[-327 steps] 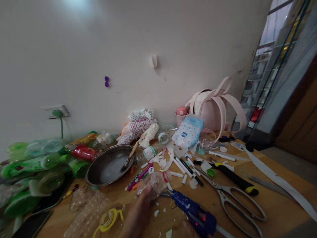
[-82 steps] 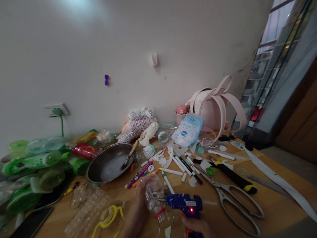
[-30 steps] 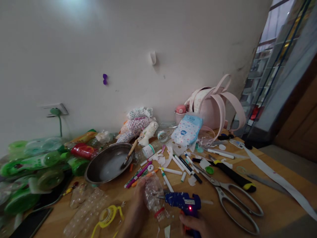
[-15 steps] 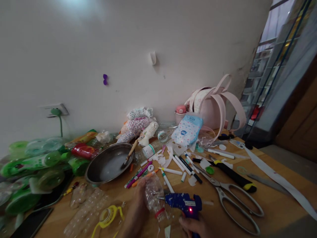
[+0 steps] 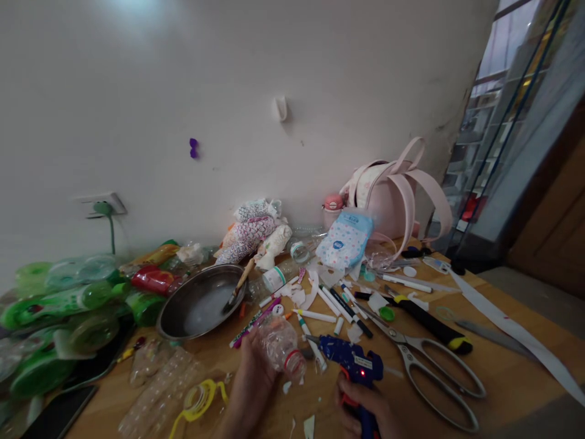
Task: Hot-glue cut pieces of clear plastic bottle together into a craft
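Observation:
A clear plastic bottle with a red ring at its neck lies in my left hand, whose fingers are closed around its far side. The bottle's neck points toward me and to the right. My right hand is wrapped around the handle of a blue glue gun with a lit red light. The gun's nozzle points left, a short way apart from the bottle. Just beyond the nozzle lie several markers. Large scissors rest to the right of the glue gun.
A metal bowl with a brush in it stands at the left. Green plastic bottles are piled farther left. Yellow ribbon and bubble-like clear plastic lie in front. A utility knife and pink backpack are at the right.
The glue gun has drawn back to the right, so its nozzle is away from the bottle. My left hand has turned the bottle, its neck swinging up and slightly left.

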`<state>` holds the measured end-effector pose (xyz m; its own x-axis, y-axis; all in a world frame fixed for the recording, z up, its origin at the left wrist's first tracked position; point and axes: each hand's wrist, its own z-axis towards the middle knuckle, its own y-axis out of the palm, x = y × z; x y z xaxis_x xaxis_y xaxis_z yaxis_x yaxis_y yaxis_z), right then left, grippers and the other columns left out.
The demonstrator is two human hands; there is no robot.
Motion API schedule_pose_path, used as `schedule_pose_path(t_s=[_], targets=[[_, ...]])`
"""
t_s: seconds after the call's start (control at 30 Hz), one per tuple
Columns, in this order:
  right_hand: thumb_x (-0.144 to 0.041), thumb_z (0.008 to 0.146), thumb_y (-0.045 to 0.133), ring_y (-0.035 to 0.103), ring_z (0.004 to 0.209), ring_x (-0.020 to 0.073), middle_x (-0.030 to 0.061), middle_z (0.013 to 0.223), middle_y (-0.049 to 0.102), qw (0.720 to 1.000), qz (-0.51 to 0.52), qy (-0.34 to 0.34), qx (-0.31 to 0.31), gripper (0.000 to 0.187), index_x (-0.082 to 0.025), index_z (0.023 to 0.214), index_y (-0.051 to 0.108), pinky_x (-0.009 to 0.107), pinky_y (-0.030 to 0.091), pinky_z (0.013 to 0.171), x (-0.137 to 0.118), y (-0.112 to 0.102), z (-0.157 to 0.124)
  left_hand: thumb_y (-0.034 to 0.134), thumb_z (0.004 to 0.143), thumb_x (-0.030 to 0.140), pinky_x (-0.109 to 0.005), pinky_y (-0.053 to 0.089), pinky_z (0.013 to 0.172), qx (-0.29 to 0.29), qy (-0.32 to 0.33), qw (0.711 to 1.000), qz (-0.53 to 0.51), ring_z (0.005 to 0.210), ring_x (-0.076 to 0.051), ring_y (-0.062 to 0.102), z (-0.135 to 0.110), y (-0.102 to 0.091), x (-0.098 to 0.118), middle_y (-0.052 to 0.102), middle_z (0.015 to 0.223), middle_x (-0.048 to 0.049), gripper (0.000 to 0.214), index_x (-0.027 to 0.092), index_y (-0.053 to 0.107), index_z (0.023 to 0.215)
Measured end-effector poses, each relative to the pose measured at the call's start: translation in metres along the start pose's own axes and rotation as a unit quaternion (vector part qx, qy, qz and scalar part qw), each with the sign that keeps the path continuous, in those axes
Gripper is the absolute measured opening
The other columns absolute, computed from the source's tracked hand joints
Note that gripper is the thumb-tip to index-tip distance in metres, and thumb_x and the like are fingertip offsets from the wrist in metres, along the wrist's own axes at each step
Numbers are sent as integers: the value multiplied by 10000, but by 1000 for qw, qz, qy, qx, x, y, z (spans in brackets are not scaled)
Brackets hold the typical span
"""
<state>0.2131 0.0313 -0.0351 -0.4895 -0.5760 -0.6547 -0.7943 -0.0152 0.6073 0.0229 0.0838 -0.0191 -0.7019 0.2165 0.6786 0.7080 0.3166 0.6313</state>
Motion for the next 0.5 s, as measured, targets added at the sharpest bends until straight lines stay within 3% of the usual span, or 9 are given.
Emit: schedule_pose_path(t_s=[0.1,0.23,0.37,0.5], targets=[[-664,375,823,299,336,38,-96,327,375,998,-54,-16,37,575,-191,554,549,175,238,374,-2,4,-2,463,926,306,-356,567,771,-6,-5,1000,20,800,-245,721,-2,1,-2,777,826,-102,325,108,720,934],[-533,506,776,376,364,49,-90,392,445,985,-134,-25,108,443,-187,678,560,181,263,402,1,5,-5,590,842,299,-400,518,910,-15,2,1000,23,1025,-298,679,-3,3,-5,778,833,-88,241,151,727,974],[-480,566,720,394,396,46,-86,446,474,981,-149,-33,124,380,-184,734,551,179,256,416,3,4,-6,572,830,233,-398,485,970,-4,7,1000,0,1065,-287,668,-4,5,-5,781,834,-88,188,161,734,892],[-447,531,728,393,387,43,-76,484,520,981,-138,-9,137,390,-196,759,536,185,240,415,1,6,-7,523,845,195,-397,478,991,1,2,1000,-4,1036,-269,685,-5,7,-3,781,785,-74,215,178,737,831]])
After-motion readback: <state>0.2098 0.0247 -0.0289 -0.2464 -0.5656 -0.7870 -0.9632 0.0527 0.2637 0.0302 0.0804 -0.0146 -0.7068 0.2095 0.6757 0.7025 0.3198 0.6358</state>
